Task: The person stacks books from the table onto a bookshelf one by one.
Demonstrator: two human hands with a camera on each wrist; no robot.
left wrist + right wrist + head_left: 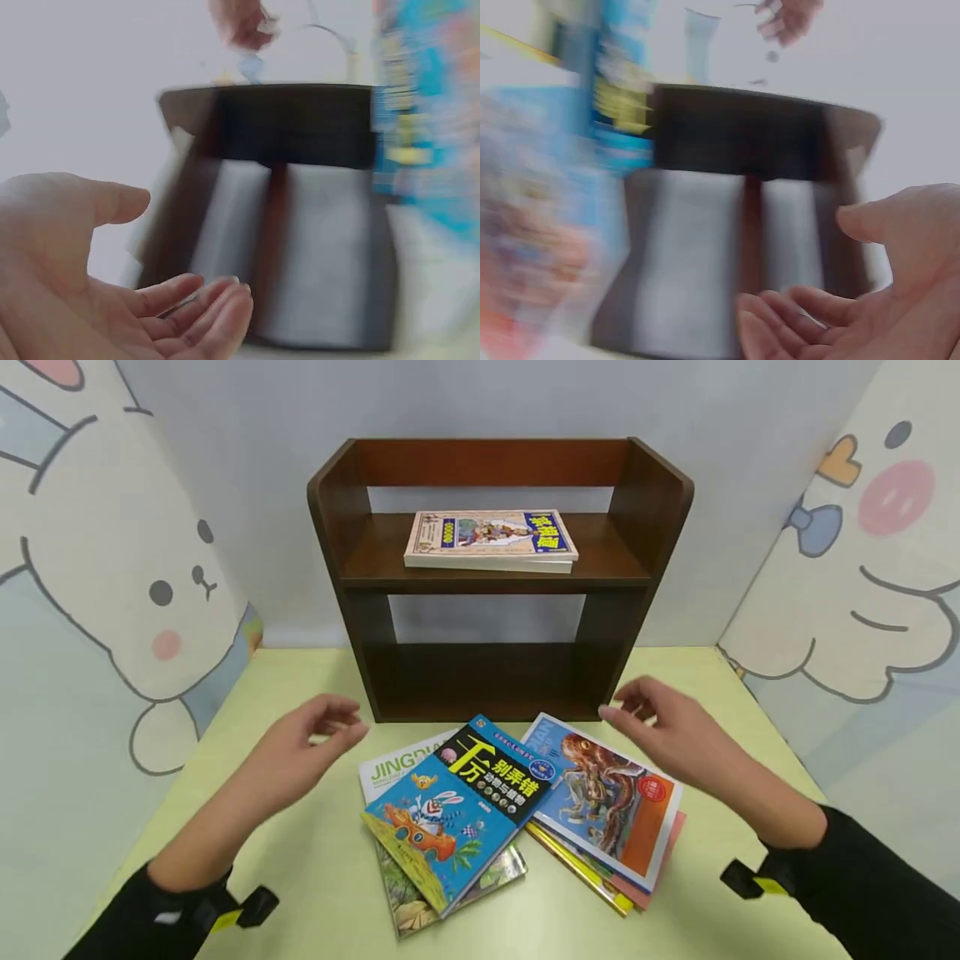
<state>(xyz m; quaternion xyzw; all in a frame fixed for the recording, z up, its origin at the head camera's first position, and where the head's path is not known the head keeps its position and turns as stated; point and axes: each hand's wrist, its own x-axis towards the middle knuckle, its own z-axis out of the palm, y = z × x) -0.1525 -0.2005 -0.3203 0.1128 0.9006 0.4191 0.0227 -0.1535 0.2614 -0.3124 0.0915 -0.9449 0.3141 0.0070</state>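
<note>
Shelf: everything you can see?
Dark brown shelf, apparently wood, upright on the green table, with two tiers, side panels with rounded top corners, a reddish upper back rail and open back gaps. A stack of books lies flat on its upper tier. Neither the left hand nor the right hand grips it.

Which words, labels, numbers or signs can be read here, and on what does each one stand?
"千万别弄错": blue book, large title.
"动物与植物": blue book, smaller, within the title block.
"JINGDI", next letters partly covered: white book.
Too small or unclear: lettering on the shelf book, the right-hand book and its red circle, other small print.
Wrist views: too blurred to read.
</note>
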